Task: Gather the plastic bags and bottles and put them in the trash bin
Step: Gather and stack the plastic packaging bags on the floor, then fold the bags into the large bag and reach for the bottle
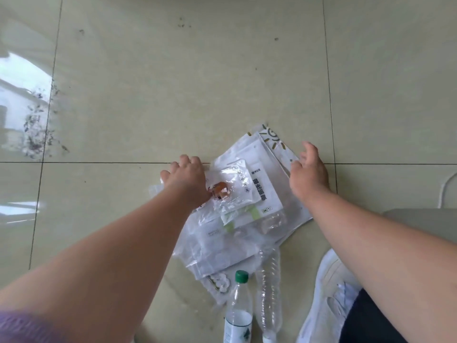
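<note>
A heap of clear and white plastic bags (244, 206) lies on the tiled floor in front of me. My left hand (185, 179) rests knuckles-up on the heap's left edge, fingers curled onto a clear bag. My right hand (309, 172) sits on the heap's right edge with fingers spread, touching a white bag with a sun print (272, 139). Two clear plastic bottles lie near my feet: one with a green cap (238, 308) and a ribbed one (268, 293) partly under the bags.
My white shoe (326, 293) stands right of the bottles. A grey flat object (425, 224) shows at the right edge, a white cord (447, 184) above it. Dark debris (37, 125) is scattered on the floor at far left. No trash bin is in view.
</note>
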Demonstrator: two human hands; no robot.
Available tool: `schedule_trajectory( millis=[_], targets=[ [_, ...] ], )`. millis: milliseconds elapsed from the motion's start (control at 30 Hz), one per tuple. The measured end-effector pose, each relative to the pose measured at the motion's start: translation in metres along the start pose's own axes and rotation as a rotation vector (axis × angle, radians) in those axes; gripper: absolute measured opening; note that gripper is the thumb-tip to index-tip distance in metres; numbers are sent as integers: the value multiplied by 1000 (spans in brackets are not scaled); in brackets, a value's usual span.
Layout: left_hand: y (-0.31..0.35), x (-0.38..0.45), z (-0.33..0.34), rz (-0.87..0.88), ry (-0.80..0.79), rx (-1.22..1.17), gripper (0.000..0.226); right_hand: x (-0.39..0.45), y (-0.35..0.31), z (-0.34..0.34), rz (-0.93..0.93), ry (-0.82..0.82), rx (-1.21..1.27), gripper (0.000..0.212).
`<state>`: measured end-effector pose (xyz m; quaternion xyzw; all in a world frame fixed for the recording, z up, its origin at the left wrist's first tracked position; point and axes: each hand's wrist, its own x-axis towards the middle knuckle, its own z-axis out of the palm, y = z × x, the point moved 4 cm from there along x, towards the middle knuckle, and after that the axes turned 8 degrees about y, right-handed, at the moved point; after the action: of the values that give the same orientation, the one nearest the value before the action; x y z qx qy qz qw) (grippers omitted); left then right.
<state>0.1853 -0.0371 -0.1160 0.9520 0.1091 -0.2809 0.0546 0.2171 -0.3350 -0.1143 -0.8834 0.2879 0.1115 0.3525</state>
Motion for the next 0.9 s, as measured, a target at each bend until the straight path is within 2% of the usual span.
schedule_trajectory(
  millis=[100,167,233,333,433,500,567,667,733,800,867,900],
  targets=[
    [-6,-6,8,16,13,-14,79,-15,27,-8,89,131,-152,60],
    [-9,-8,12,17,-6,-19,71,-26,36,-5,119,120,-139,60],
    [-11,-9,21,0,-82,-82,53,-30,36,0,94,86,-89,60],
    [-20,-18,24,-52,-186,-261,45,-33,22,6,30,-15,13,65],
    [-40,-29,18,-144,-195,-509,22,-44,11,5,-90,-38,-96,71],
    [-56,-41,11,-194,-161,-672,18,-57,13,0,-66,5,-209,76],
    [-73,-55,6,-273,-114,-857,9,-75,22,-1,36,15,-243,83],
    [-98,-72,7,-495,-65,-1134,19,-109,28,9,170,-123,-138,95],
    [-108,-81,13,-606,-175,-1295,36,-125,22,17,221,-206,-10,98],
    [-111,-95,17,-596,-287,-1374,45,-130,13,21,303,-295,123,109],
    [-114,-108,11,-484,-222,-1322,51,-132,0,22,422,-502,272,112],
    [-119,-111,7,-414,-128,-1244,55,-135,-10,19,457,-601,318,101]
  ],
)
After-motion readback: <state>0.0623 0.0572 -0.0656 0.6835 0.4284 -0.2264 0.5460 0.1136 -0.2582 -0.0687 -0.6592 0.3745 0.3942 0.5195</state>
